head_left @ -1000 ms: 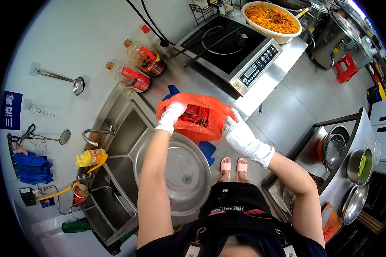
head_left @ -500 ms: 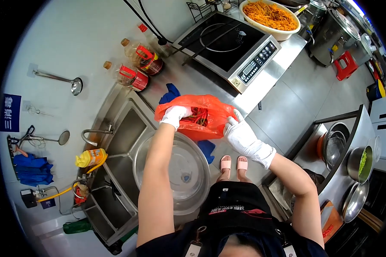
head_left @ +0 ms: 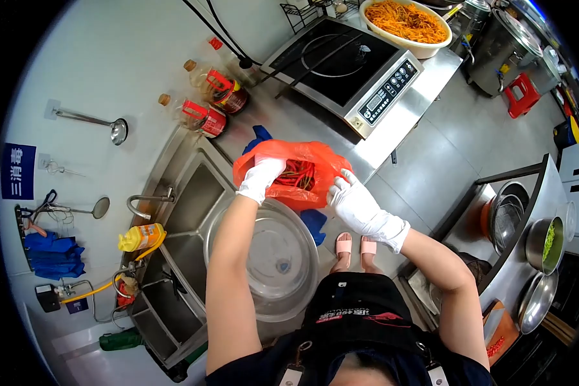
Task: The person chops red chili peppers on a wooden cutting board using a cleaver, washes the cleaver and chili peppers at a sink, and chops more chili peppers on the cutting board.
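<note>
1. Far left: a metal ladle [head_left: 118, 132] hung on the wall; below it, a yellow bottle [head_left: 141, 237] stood beside the steel sink [head_left: 196, 196].
2. Left of centre: two red-labelled bottles [head_left: 207, 121] stood near the wall, behind the sink.
3. Left hand [head_left: 262, 178], white-gloved: it reached into the mouth of the bag; its fingertips were hidden, so whether they were closed on anything could not be told.
4. Below the left hand: a round translucent basin [head_left: 273, 273] lay at the sink's edge, partly covered by the left forearm.
5. Centre: the red plastic bag [head_left: 325, 161] lay open between the hands, with red chilies [head_left: 300, 174] inside.
6. Right hand [head_left: 357, 202], white-gloved: thumb and fingers were pinched on the bag's right rim.
7. Upper right: an induction cooker [head_left: 341, 61] stood beside a white bowl [head_left: 424, 49] of orange shreds [head_left: 402, 22].
8. Far right: a pot [head_left: 533, 248] held green pieces [head_left: 549, 239].
</note>
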Demonstrator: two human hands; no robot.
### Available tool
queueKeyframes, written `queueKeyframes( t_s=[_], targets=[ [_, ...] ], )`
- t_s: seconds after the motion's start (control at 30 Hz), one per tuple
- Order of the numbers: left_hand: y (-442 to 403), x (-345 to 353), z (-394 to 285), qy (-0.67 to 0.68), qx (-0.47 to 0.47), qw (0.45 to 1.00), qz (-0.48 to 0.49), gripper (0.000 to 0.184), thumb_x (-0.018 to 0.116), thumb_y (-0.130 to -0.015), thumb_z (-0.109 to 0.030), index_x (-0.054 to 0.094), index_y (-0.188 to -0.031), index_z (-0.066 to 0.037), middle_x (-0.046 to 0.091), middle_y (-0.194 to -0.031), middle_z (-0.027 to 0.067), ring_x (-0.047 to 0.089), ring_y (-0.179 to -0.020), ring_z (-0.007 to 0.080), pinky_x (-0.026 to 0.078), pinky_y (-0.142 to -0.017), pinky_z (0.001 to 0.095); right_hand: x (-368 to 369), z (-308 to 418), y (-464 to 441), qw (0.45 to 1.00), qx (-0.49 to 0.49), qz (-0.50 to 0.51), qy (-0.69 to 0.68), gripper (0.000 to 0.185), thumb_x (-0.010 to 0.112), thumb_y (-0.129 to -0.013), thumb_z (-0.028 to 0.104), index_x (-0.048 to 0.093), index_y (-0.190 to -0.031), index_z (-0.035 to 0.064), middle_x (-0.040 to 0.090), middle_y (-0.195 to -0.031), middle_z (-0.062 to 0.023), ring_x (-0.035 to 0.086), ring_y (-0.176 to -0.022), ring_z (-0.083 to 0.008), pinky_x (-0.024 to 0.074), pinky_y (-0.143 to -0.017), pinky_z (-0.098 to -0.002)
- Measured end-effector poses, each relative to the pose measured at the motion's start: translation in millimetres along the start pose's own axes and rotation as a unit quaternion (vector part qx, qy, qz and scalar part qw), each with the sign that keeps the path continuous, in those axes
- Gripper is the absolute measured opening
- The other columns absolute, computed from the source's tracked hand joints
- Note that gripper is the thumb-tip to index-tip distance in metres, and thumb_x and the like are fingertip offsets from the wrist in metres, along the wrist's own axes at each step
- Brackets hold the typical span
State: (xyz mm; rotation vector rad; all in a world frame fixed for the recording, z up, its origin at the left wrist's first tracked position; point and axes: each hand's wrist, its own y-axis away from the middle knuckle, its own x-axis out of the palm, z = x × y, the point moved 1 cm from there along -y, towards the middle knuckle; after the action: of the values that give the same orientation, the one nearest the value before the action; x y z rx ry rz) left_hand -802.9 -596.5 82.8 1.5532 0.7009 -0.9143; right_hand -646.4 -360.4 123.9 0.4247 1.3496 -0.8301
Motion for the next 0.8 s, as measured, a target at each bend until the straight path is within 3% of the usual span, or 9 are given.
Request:
queueKeyframes(
  t_s=[0.1, 0.13, 0.23, 0.27, 0.37, 0.4, 0.5, 0.8],
  targets=[
    [10, 1, -6, -0.062, 0.041, 0.997, 0.005, 0.037, 0.071, -0.084, -0.032, 0.068, -0.109, -0.005, 0.069, -0.107, 0.0151, 0.065, -0.100, 0.0295, 0.050, -0.088, 0.0414, 11, 11, -9, 0.993, -0.036, -0.109, 0.005, 0.023, 0.059, -0.076, 0.015, 0.068, -0.092, 0.0012, 0.063, -0.082, -0.0087, 0.059, -0.092, -0.0252, 0.0392, -0.102, -0.0450],
    [12, 1, -9, -0.061, 0.046, 0.997, 0.014, 0.037, 0.071, -0.084, -0.032, 0.068, -0.109, -0.005, 0.069, -0.106, 0.0152, 0.065, -0.100, 0.0297, 0.050, -0.088, 0.0415, 12, 13, -10, 0.995, -0.041, -0.091, 0.011, 0.030, 0.058, -0.078, 0.016, 0.066, -0.102, -0.0011, 0.065, -0.085, -0.0094, 0.060, -0.092, -0.0248, 0.0407, -0.100, -0.0459],
    [20, 1, -21, 0.004, 0.011, 0.999, 0.050, 0.036, 0.072, -0.083, -0.032, 0.068, -0.108, -0.005, 0.069, -0.106, 0.0155, 0.066, -0.100, 0.0302, 0.051, -0.087, 0.0420, 28, 18, -7, 0.997, -0.024, -0.060, 0.033, 0.030, 0.058, -0.079, 0.015, 0.066, -0.101, -0.0024, 0.065, -0.082, -0.0092, 0.061, -0.088, -0.0248, 0.0422, -0.098, -0.0471],
    [23, 1, -25, 0.058, -0.031, 0.996, 0.067, 0.047, 0.075, -0.079, -0.040, 0.068, -0.108, -0.004, 0.069, -0.107, 0.0161, 0.065, -0.101, 0.0318, 0.051, -0.088, 0.0423, 32, 18, -5, 0.998, -0.031, -0.053, 0.034, 0.029, 0.058, -0.079, 0.015, 0.066, -0.100, -0.0025, 0.064, -0.080, -0.0091, 0.061, -0.086, -0.0249, 0.0426, -0.097, -0.0473],
    [24, 9, -36, 0.079, -0.006, 0.996, 0.032, 0.057, 0.077, -0.074, -0.049, 0.068, -0.108, -0.005, 0.069, -0.109, 0.0157, 0.065, -0.102, 0.0325, 0.050, -0.089, 0.0423, 36, 18, -2, 0.998, -0.041, -0.032, 0.029, 0.024, 0.058, -0.078, 0.014, 0.067, -0.094, -0.0024, 0.063, -0.075, -0.0086, 0.061, -0.083, -0.0251, 0.0434, -0.096, -0.0478],
    [26, 14, -40, 0.052, 0.019, 0.998, -0.023, 0.065, 0.074, -0.071, -0.057, 0.068, -0.111, -0.006, 0.069, -0.110, 0.0166, 0.065, -0.104, 0.0304, 0.049, -0.092, 0.0394, 34, 18, -1, 0.999, -0.038, -0.028, 0.024, 0.022, 0.058, -0.078, 0.014, 0.067, -0.091, -0.0020, 0.063, -0.073, -0.0082, 0.060, -0.082, -0.0251, 0.0434, -0.096, -0.0478],
    [19, 24, -55, -0.030, -0.009, 0.999, -0.025, 0.068, 0.075, -0.069, -0.057, 0.067, -0.114, -0.006, 0.068, -0.114, 0.0165, 0.064, -0.106, 0.0313, 0.049, -0.093, 0.0407, 35, 17, 2, 0.999, -0.030, -0.039, 0.014, 0.018, 0.059, -0.078, 0.014, 0.066, -0.084, -0.0005, 0.061, -0.070, -0.0078, 0.059, -0.080, -0.0251, 0.0434, -0.096, -0.0484],
    [-14, 40, -45, -0.007, -0.026, 1.000, 0.000, 0.039, 0.068, -0.084, -0.039, 0.069, -0.107, -0.007, 0.069, -0.108, 0.0160, 0.066, -0.098, 0.0306, 0.051, -0.084, 0.0417, 33, 13, 15, 0.997, -0.021, -0.067, 0.018, 0.014, 0.059, -0.077, 0.013, 0.065, -0.079, 0.0015, 0.058, -0.067, -0.0078, 0.058, -0.077, -0.0253, 0.0432, -0.095, -0.0481]
  ],
)
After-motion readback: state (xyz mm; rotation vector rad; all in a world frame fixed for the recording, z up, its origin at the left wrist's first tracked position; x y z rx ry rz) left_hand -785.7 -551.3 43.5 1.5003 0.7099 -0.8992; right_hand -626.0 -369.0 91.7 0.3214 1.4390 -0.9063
